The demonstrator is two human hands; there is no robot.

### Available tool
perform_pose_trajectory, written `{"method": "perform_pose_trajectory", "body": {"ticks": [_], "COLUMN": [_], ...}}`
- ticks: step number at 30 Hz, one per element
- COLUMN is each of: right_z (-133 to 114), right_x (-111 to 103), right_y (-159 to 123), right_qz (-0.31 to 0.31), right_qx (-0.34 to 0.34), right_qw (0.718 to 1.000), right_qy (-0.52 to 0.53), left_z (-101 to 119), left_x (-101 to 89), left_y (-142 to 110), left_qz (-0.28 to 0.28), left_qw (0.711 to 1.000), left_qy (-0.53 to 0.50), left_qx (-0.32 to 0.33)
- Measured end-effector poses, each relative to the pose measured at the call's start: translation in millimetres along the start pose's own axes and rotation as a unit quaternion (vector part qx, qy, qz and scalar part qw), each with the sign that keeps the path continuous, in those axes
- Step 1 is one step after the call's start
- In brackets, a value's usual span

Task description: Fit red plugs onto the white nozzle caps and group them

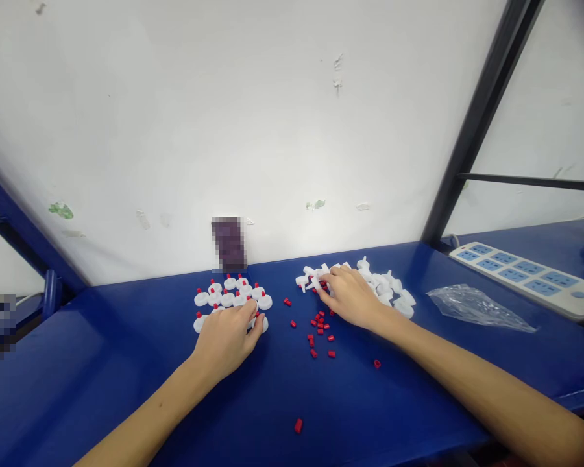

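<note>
Right now the left hand (224,334) has thumb and forefinger drawn close about a red cap (257,314) atop a white disc (265,325) at its two o'clock; whether the tips actually press on it, I can't tell. Over to the right hand (353,295): fingers curved down, thumb a little apart, reaching into the white stemmed pieces (382,285), and what the fingertips have, if anything, is hidden. So the step in hand, as I judge it, is double: a capped piece being handled at one side, the plain stock being picked through at the other. The next move calls for a light, exact fingertip pinch on a narrow stem, without knocking over close neighbours. Outward we go! The capped white pieces (227,299) crowd from the left hand's ten to one o'clock, red tips up. The plain heap fans from the right hand's ten round to four, loose red caps (320,326) scatter at its seven and eight, and one stray cap (377,364) sits at five. Farther out at three lies a clear plastic bag (477,306), then a power strip (511,269), all on the blue tabletop (263,402).
</note>
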State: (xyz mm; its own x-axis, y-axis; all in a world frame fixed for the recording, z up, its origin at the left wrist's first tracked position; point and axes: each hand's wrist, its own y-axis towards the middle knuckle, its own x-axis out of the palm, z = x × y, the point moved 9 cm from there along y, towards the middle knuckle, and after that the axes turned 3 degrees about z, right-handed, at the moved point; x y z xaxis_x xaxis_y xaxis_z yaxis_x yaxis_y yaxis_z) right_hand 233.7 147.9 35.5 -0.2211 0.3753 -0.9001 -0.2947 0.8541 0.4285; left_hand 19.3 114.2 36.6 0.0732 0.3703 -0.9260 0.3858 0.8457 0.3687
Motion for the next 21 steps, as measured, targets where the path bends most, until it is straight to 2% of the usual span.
{"method": "perform_pose_trajectory", "body": {"ticks": [1,3,5,7,10,14,17,21], "right_z": [0.1,0.2,0.0,-1.0,-3.2,-3.1,-4.5,-8.0], "right_x": [1.0,4.4,8.4,11.7,13.7,13.6,13.9,15.0], "right_y": [1.9,5.2,7.5,8.6,8.3,7.1,6.8,6.2], "right_qz": [0.003,0.004,0.002,0.001,0.005,0.015,0.017,0.022], "right_qx": [0.000,-0.003,-0.009,-0.013,-0.015,-0.005,-0.011,-0.023], "right_qw": [1.000,1.000,1.000,0.999,0.999,0.999,0.999,0.999], "right_qy": [-0.002,0.003,0.016,0.031,0.042,0.037,0.031,0.033], "left_z": [5.6,30.1,65.3,87.2,108.7,119.2,120.0,122.4], "left_x": [-5.2,-15.9,-22.7,-24.2,-13.9,2.4,3.6,-1.8], "left_y": [-1.9,-11.4,-31.9,-47.5,-59.9,-66.3,-68.0,-69.6], "left_qz": [0.021,0.047,0.035,0.008,-0.055,-0.128,-0.141,-0.124], "left_qw": [0.999,0.988,0.949,0.925,0.916,0.915,0.912,0.902], "left_qy": [-0.012,-0.047,-0.086,-0.109,-0.116,-0.114,-0.111,-0.119], "left_qx": [0.027,0.142,0.301,0.365,0.381,0.366,0.369,0.395]}}
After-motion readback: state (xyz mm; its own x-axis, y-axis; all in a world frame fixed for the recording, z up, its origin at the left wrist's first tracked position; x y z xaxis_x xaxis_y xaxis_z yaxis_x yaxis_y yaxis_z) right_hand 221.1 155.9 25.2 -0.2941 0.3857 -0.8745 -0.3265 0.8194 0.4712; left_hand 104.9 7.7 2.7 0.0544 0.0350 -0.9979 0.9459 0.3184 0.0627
